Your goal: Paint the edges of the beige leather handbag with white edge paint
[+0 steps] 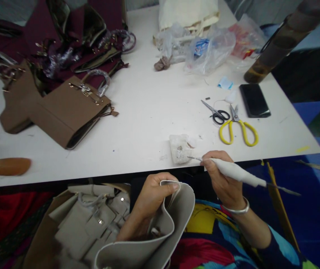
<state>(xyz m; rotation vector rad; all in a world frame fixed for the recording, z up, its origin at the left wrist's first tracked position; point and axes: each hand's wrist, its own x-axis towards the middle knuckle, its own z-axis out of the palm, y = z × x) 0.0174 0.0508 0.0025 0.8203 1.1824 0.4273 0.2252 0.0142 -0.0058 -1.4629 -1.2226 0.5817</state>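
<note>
Below the table's front edge, my left hand (pixel 157 190) is closed on the rim of a light grey handbag (pixel 140 252), thumb on top. The bag's mouth gapes and its sides curve apart. My right hand (pixel 224 179), with a bracelet at the wrist, grips a white-handled tool with a thin metal tip (pixel 233 171). Its tip points left and lies at the edge of a small whitish block (pixel 180 149) on the table; whether they touch I cannot tell. A thin dark length, perhaps a cord, trails from the handle's back end.
On the white table (pixel 137 112) lie black-handled scissors (pixel 217 113), yellow-handled snips (pixel 238 129), a black phone (pixel 254 100) and plastic bags (pixel 210 48). A dark bottle (pixel 283 41) stands at right. Brown handbags (pixel 61 108) and maroon bags lie left. Grey bags (pixel 89 220) fill a box below.
</note>
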